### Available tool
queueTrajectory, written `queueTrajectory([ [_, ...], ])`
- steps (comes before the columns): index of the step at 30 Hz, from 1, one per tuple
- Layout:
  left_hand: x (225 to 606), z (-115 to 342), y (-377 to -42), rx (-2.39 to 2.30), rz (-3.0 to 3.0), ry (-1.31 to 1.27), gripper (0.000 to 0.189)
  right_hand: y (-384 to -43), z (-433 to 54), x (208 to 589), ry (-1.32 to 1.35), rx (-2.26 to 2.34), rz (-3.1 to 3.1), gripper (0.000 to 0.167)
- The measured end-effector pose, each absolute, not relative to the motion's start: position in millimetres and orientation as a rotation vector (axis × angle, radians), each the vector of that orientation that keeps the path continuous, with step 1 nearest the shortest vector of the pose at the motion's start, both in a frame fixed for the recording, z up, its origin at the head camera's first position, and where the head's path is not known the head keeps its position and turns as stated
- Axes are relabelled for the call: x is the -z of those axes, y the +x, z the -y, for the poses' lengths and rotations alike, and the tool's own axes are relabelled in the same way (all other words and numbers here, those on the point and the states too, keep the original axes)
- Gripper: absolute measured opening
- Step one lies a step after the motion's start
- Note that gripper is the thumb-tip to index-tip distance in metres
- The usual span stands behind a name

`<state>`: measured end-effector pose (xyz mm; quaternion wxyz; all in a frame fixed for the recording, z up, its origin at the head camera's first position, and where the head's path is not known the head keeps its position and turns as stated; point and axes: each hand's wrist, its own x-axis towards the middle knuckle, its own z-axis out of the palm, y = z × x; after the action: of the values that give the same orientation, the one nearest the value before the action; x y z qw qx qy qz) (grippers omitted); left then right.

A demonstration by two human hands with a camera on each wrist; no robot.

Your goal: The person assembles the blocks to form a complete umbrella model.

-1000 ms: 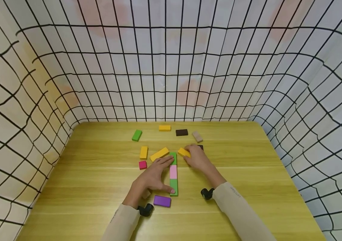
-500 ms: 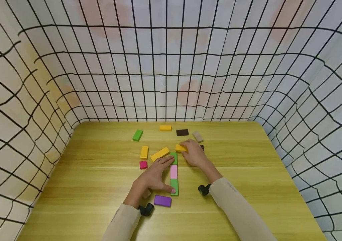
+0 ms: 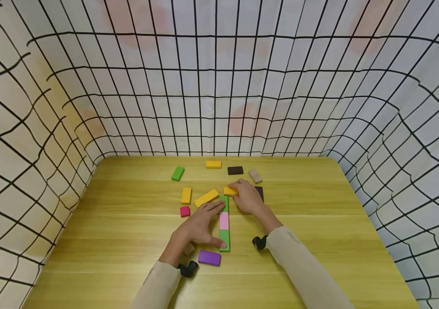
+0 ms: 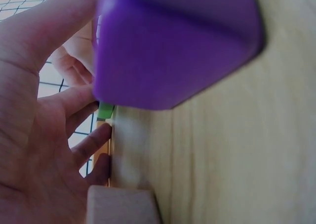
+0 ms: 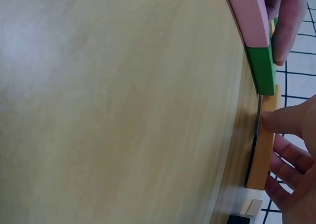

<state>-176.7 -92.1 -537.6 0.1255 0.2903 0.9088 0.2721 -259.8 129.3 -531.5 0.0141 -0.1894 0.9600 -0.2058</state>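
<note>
A straight row of a green block (image 3: pixel 225 237), a pink block (image 3: pixel 224 221) and a far green block (image 3: pixel 225 201) runs away from me on the table. My left hand (image 3: pixel 198 225) spans the row's left side, its thumb on the near green block and its fingertips on the far one. With thumb and fingers my right hand (image 3: pixel 248 198) pinches a yellow block (image 5: pixel 264 150) crosswise at the row's far end; the hand covers part of it. Another yellow block (image 3: pixel 206 198) lies slanted beside the left fingertips. A purple block (image 3: pixel 209 258) sits near the left thumb.
Left of the row lie a yellow block (image 3: pixel 186 195) and a red block (image 3: pixel 185 211). Farther back are a green block (image 3: pixel 178 174), a yellow one (image 3: pixel 213 165), a dark one (image 3: pixel 235 170) and a beige one (image 3: pixel 255 176). Black grid (image 3: pixel 215 94) surrounds the table's (image 3: pixel 319 257) back and sides.
My right hand has moved left with the yellow block, turning it from slanted to crosswise at the row's far end. The left hand stays on the row.
</note>
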Motion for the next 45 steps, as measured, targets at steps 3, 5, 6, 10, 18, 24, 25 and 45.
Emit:
queueTrajectory([
  [3,537.6,91.3,-176.6,-0.789,-2.647,0.84,0.123,-259.0,-129.0,532.0,-0.583,0.648,-2.98,0.038],
  [5,537.9,90.9,-176.8,-0.786,-2.647,0.836,0.123,-258.4,-128.7,532.5,-0.582,0.656,-2.977,0.038],
  [6,538.1,90.7,-176.8,-0.786,-2.648,0.833,0.123,-258.0,-128.7,532.8,-0.585,0.659,-2.98,0.037],
  [10,538.4,90.3,-176.9,-0.794,-2.646,0.826,0.123,-256.7,-128.3,533.5,-0.582,0.664,-2.983,0.038],
  [18,539.2,90.0,-177.0,-0.81,-2.641,0.821,0.123,-254.4,-128.9,533.3,-0.579,0.683,-2.967,0.038],
  [24,538.5,90.3,-176.8,-0.819,-2.633,0.814,0.123,-253.6,-129.8,535.6,-0.582,0.691,-2.975,0.037],
  [25,538.5,90.3,-176.7,-0.82,-2.632,0.814,0.122,-253.5,-129.9,535.8,-0.584,0.691,-2.978,0.037],
  [45,540.8,90.7,-177.1,-0.818,-2.626,0.802,0.122,-249.5,-134.0,538.6,-0.649,0.715,-2.952,0.042],
])
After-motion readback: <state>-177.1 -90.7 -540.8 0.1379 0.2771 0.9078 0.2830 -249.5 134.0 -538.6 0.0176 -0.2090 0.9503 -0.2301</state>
